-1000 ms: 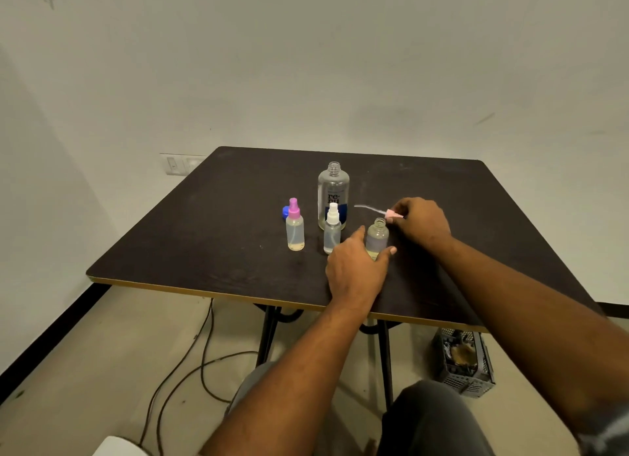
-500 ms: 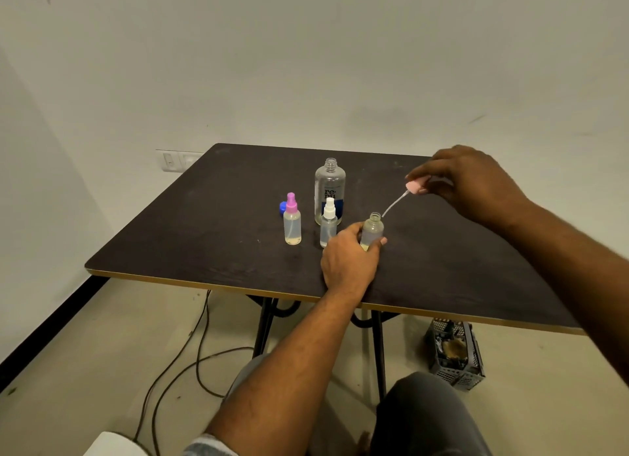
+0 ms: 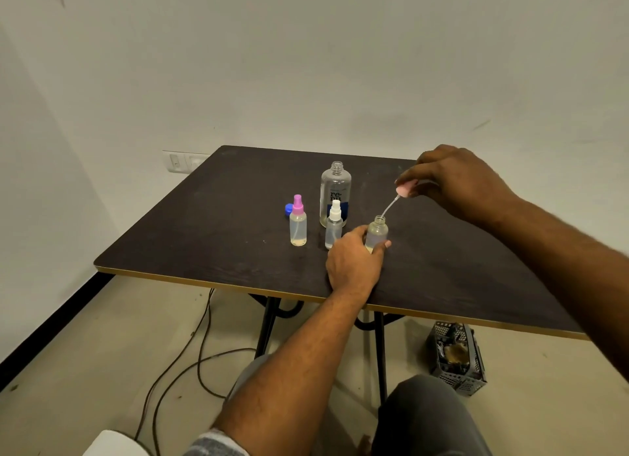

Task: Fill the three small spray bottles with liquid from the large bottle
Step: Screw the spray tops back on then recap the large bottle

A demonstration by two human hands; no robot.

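Grip check: left hand rests on the table, forearm stretched forward, thumb and fingers curled round the base of the uncapped small bottle, which stands upright. Right hand hangs above and right of it, palm down, pinching the pink spray head; its dip tube slants down to the bottle's mouth. Large bottle stands open just behind, white-capped bottle in front of it, pink-capped bottle left.

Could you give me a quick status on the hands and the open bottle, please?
Left hand grips the uncapped small bottle. Right hand pinches pink spray top, tube tip at bottle's neck. Nothing in the way.
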